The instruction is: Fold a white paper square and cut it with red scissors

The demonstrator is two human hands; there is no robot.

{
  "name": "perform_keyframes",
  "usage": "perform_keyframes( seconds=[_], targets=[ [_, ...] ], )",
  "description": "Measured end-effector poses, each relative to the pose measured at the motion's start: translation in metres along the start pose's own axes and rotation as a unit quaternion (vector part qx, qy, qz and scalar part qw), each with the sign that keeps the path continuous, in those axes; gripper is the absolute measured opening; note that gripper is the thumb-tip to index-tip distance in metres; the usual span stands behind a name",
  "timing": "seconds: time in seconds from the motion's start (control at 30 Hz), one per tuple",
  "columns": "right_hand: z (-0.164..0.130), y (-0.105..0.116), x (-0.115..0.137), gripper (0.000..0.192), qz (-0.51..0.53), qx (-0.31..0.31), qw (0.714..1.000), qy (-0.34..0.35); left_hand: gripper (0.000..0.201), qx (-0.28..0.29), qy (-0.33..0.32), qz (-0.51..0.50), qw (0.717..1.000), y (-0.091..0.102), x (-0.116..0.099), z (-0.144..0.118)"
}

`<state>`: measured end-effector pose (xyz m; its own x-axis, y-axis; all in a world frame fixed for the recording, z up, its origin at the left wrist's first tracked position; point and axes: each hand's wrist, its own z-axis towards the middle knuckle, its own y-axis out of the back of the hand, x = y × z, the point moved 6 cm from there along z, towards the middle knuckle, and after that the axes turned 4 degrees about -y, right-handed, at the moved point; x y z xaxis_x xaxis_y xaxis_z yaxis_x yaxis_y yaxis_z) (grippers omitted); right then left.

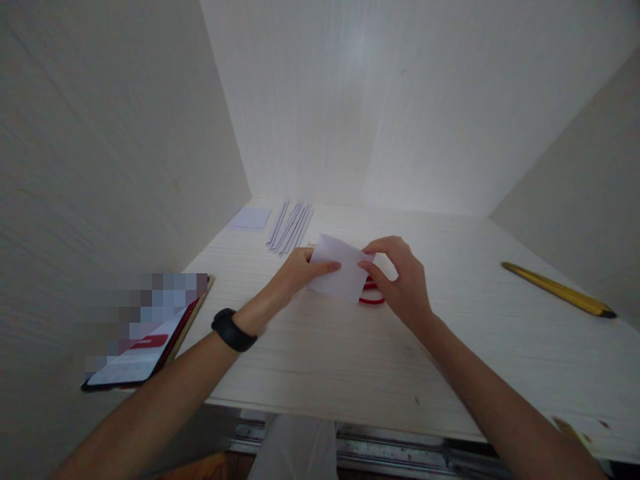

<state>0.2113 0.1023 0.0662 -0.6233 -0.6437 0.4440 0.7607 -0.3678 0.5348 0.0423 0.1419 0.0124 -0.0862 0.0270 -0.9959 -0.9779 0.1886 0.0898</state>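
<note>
From the head camera, the left hand (300,270) and right hand (403,280) each pinch an edge of a small white paper sheet (340,273), held just above the desk (350,353) over a red-rimmed object (373,300). Folded paper strips (290,227) lie behind; a yellow ruler (557,289) lies right.

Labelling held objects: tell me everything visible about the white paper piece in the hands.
The small white rectangular paper piece looks thin, plain and unprinted, apparently flat. It is held tilted just above the pale wood-grain desk, near its middle. The left hand pinches its left edge, thumb on top; the right hand pinches its right edge. Both grips are closed on it. A red-and-white ring-shaped object lies partly hidden beneath its right side; contact there is unclear.
</note>
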Motion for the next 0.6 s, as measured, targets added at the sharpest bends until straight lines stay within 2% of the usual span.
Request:
perform_keyframes(
  seconds=[0.13, 0.27, 0.37, 0.53, 0.6],
  targets=[
    [-0.005, -0.004, 0.007, 0.013, -0.044, 0.04, 0.997, 0.047, 0.023, -0.004, 0.009, 0.011, 1.0, -0.001, -0.003, -0.002],
    [-0.006, -0.005, 0.012, 0.023, -0.008, 0.065, 0.996, 0.064, 0.022, 0.003, -0.01, 0.042, 0.999, -0.002, -0.003, -0.001],
    [-0.003, -0.006, 0.011, 0.022, 0.027, 0.078, 0.996, 0.042, 0.026, 0.016, -0.025, 0.058, 0.998, -0.003, -0.002, 0.0],
    [-0.001, -0.017, 0.0, 0.011, 0.073, 0.117, 0.99, -0.036, 0.028, 0.029, -0.034, 0.1, 0.994, -0.004, 0.0, 0.0],
    [-0.002, -0.021, -0.006, 0.016, 0.09, 0.126, 0.986, -0.069, 0.029, 0.031, -0.036, 0.115, 0.992, -0.004, -0.001, 0.0]
  ],
)
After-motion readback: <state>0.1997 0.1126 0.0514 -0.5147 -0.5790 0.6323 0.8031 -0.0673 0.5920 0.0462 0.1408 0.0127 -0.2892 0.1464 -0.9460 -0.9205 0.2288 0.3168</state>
